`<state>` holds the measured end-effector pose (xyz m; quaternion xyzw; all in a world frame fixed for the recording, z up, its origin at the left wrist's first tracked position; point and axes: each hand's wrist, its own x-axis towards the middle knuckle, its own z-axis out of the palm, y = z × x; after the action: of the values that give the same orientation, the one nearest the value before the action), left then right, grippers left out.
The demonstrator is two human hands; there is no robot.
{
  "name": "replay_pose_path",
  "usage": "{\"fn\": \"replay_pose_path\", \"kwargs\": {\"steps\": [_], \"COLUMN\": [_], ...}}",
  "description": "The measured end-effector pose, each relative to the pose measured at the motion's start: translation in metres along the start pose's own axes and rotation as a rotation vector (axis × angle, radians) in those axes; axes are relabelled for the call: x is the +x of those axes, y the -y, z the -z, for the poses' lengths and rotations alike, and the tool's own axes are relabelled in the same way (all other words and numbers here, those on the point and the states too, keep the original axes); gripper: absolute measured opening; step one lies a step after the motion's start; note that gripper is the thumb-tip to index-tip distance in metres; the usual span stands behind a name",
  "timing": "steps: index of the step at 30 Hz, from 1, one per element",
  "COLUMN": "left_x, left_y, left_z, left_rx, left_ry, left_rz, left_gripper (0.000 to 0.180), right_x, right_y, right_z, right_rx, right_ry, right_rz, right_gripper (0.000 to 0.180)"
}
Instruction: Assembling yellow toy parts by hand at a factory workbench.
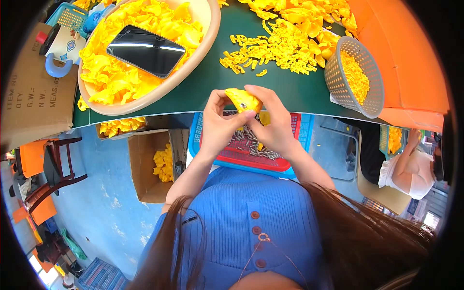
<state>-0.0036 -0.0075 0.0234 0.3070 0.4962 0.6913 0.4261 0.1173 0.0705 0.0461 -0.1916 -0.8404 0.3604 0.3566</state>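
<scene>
Both hands hold a small yellow plastic part (241,99) with a dark and silvery spot on its face, just off the table's near edge. My left hand (221,126) grips its left side, fingers curled behind and thumb at its lower edge. My right hand (273,121) closes round its right side, thumb near the other thumb. Below my hands, a red tray (282,165) holds many small metal pins (246,146) and a few yellow pieces. It rests in a light blue basket (305,137). My hands and wrists hide part of both.
On the green table (203,87) stand a beige basin (212,24) of yellow parts with a black phone (145,50) on top, heaped small yellow pieces (285,43), and a grey basket (336,72). A cardboard box (142,166) sits below left. Another person (408,169) works at right.
</scene>
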Motion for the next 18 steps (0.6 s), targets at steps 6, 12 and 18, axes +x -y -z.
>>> {"fn": "replay_pose_path", "kwargs": {"steps": [6,12,18], "left_x": [0.007,0.006,0.003], "left_y": [-0.009,-0.007,-0.010], "left_z": [0.010,0.025,0.025], "left_rx": [-0.120,-0.171,-0.136], "left_ry": [0.016,0.154,0.205], "left_rz": [-0.128,-0.257,-0.296], "left_gripper": [0.035,0.023,0.025], "right_x": [0.003,0.004,0.003], "right_y": [-0.003,0.011,0.009], "right_z": [0.012,0.018,0.019], "right_rx": [0.296,0.302,0.388], "right_ry": [0.097,0.151,0.115], "right_rz": [-0.068,-0.090,-0.045], "right_gripper": [0.055,0.054,0.051]}}
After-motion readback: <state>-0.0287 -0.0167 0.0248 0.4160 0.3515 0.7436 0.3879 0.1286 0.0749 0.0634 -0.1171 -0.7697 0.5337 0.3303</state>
